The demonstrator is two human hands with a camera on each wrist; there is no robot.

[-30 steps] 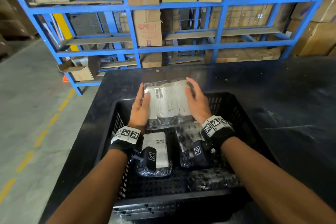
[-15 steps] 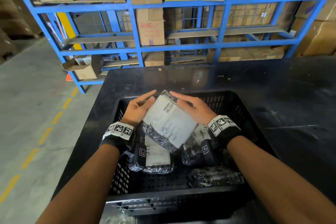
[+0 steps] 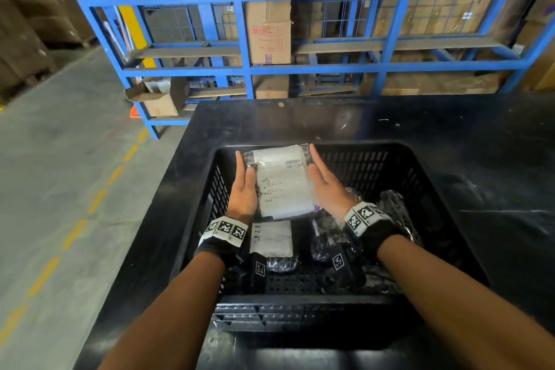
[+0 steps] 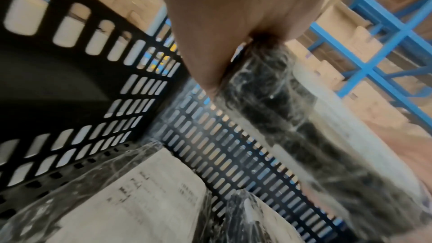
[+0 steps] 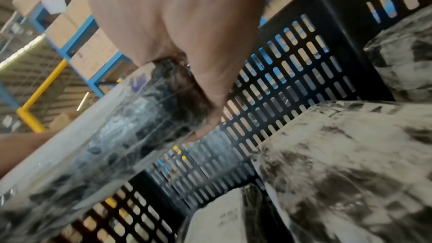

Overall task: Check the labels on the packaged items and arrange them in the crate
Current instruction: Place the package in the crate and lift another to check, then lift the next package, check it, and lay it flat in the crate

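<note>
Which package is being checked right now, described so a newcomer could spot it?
Find the black crate on the dark table. Above its far-left part, the left hand and right hand hold a clear-wrapped package. It alone is lifted, white label up.

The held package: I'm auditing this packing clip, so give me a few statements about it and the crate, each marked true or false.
1. Both the left hand and the right hand hold the package. True.
2. The package's white label faces down, away from the head camera. False: it faces up, with a barcode showing.
3. The package is held above the black crate. True.
4. The crate holds nothing else. False: other wrapped packages lie in it, one with a label facing up.
5. The crate stands on the concrete floor. False: it stands on a black table.
</note>
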